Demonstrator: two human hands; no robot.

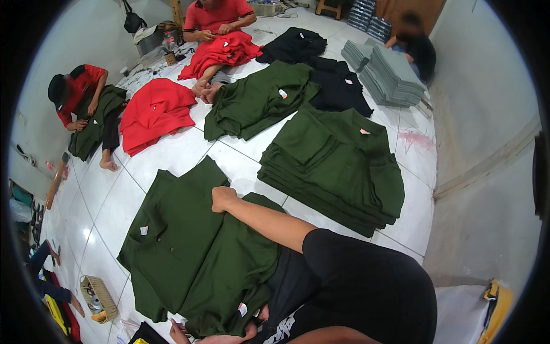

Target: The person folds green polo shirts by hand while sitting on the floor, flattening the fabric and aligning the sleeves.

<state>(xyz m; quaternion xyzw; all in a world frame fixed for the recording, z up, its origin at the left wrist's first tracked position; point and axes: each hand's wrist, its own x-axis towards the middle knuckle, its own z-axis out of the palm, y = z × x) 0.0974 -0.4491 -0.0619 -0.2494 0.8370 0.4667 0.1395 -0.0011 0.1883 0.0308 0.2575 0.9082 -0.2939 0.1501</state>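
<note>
A dark green polo shirt (184, 241) with a buttoned placket and a white neck label lies spread in front of me on the tiled floor. My right hand (224, 199) is closed in a fist on its upper edge. Near the picture's bottom, my left hand (178, 332) is at the shirt's lower edge, partly cut off by the frame; its grip is unclear. More green cloth (240, 258) with a white label lies between the spread shirt and my lap. Beyond my right arm is a neat stack of green polo shirts (331, 172).
Further garment piles are green (262, 99), red (157, 114), black (339, 84) and grey (391, 77). Two people in red (219, 21) handle garments; another person (419, 51) sits behind the grey stack. A wicker basket (99, 299) stands lower left, near someone's legs (53, 290).
</note>
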